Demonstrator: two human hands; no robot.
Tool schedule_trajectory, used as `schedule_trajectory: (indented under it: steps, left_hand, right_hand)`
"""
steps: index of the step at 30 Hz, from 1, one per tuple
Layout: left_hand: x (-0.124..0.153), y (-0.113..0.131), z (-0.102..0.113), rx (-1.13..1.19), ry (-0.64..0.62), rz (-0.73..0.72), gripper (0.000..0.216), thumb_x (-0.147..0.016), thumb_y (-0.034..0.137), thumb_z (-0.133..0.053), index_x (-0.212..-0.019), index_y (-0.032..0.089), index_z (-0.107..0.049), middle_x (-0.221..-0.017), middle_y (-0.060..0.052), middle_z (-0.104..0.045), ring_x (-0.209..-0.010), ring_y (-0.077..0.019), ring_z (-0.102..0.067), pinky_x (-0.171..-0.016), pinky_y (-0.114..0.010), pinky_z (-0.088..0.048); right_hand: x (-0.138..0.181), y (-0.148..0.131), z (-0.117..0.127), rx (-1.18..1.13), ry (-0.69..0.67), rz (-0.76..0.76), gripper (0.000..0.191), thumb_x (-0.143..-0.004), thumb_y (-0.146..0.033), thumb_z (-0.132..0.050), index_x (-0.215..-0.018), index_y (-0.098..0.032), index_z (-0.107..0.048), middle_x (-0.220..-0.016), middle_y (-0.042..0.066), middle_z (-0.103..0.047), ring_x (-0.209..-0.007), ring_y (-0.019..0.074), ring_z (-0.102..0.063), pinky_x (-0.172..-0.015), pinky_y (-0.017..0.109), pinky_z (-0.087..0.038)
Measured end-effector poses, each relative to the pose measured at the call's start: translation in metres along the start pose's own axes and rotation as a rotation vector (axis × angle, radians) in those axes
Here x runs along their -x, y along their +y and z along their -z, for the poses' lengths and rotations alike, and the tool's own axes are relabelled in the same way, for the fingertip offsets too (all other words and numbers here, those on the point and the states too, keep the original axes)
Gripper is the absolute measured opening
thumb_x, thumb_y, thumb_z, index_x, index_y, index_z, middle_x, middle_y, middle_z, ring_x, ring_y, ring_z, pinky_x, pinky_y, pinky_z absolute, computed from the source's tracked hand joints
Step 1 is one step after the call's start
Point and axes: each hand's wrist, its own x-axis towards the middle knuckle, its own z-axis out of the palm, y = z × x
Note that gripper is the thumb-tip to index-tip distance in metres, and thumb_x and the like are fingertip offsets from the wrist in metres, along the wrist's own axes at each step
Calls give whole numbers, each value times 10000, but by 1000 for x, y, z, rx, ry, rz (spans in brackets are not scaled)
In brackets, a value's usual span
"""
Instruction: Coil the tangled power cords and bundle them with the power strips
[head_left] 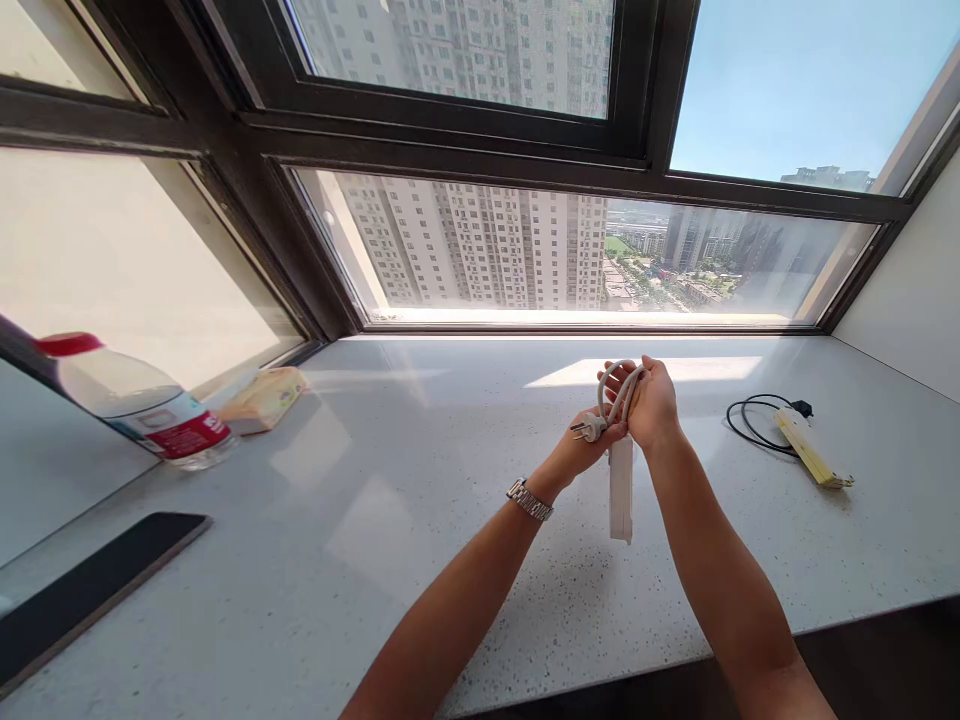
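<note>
A white power strip [620,490] hangs below my hands, its long body pointing down over the countertop. Its white cord [619,388] is gathered in loops above it. My left hand [585,445] grips the cord near the strip's upper end, and the three-pin plug [589,429] sticks out to the left over its fingers. With the palm turned inward, my right hand [651,402] curls around the upper loops. The two hands are close together, and part of the left fingers is hidden behind the plug and cord.
On the right of the speckled white countertop [450,420] lies a yellowish power strip [811,447] with a black cord [752,425]. At left are a red-capped bottle [142,405], a tissue pack [262,398] and a dark flat slab [97,590]. Dark-framed windows stand behind.
</note>
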Motion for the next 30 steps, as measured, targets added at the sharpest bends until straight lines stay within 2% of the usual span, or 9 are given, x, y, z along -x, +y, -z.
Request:
schedule_trajectory:
  steps: [3, 7, 10, 13, 17, 21, 26, 28, 30]
  left_hand:
    - [0, -1, 3, 4, -14, 23, 282, -766, 422, -673, -823, 161, -582, -729, -18, -601, -686, -154, -514, -640, -278, -396]
    - [2, -1, 8, -27, -81, 77, 320, -811, 440, -638, -964, 159, -624, -851, -58, -670, -771, -181, -576, -665, -282, -424]
    - [3, -2, 7, -80, -137, 91, 321, -831, 463, -602, -857, 147, -655, -789, -53, -658, -734, -176, -570, -626, -274, -409]
    - [1, -5, 3, -116, -109, 61, 245, -799, 399, -630, -782, 155, -632, -707, -18, -617, -675, -151, -529, -610, -267, -384]
    - [-1, -4, 1, -81, -67, 25, 158, -737, 299, -638, -759, 144, -617, -745, -35, -640, -704, -158, -552, -636, -268, -405]
    - [2, 9, 10, -250, -135, -27, 135, -742, 268, -608, -732, 134, -625, -712, -53, -651, -658, -159, -560, -598, -264, -411]
    - [7, 25, 27, -419, -306, -118, 190, -798, 293, -569, -701, 131, -596, -714, -51, -646, -649, -148, -563, -605, -253, -416]
    - [8, 28, 31, -473, -355, -127, 223, -818, 317, -562, -689, 136, -585, -696, -40, -629, -641, -140, -546, -612, -251, -409]
    - [8, 30, 33, -508, -369, -147, 311, -849, 375, -551, -642, 143, -550, -636, -18, -574, -600, -120, -493, -605, -251, -391]
  right_hand:
    - [-3, 2, 0, 36, -13, -24, 161, -903, -261, -501, -767, -188, -547, -739, 35, -725, -672, 167, -708, -511, 245, -516]
    - [-9, -2, -1, -74, -13, -82, 123, -925, -222, -506, -807, -184, -507, -730, 45, -720, -627, 165, -704, -460, 239, -517]
    - [-16, -4, 0, -147, 16, -114, 123, -942, -212, -498, -823, -181, -491, -686, 33, -702, -583, 135, -690, -459, 203, -519]
    - [-20, -4, 3, -164, 30, -131, 158, -937, -242, -523, -794, -195, -475, -609, -17, -651, -473, 106, -626, -364, 182, -444]
    - [-19, -10, 6, -204, -87, -176, 190, -931, -262, -512, -760, -199, -461, -543, -41, -572, -402, 88, -541, -322, 183, -408]
    - [-14, -29, 12, -352, -114, -247, 103, -941, -276, -487, -923, -175, -495, -680, 16, -635, -507, 111, -606, -435, 206, -534]
    - [-16, -49, 28, -469, -118, -294, 387, -963, -418, -476, -1241, -162, -395, -928, 87, -654, -579, 121, -633, -448, 222, -567]
    - [-20, -53, 35, -480, -125, -294, 426, -970, -458, -451, -1268, -165, -372, -917, 81, -647, -568, 116, -624, -426, 214, -554]
    - [-23, -56, 40, -494, -164, -294, 382, -984, -465, -415, -1230, -174, -394, -794, 28, -629, -474, 95, -562, -380, 201, -514]
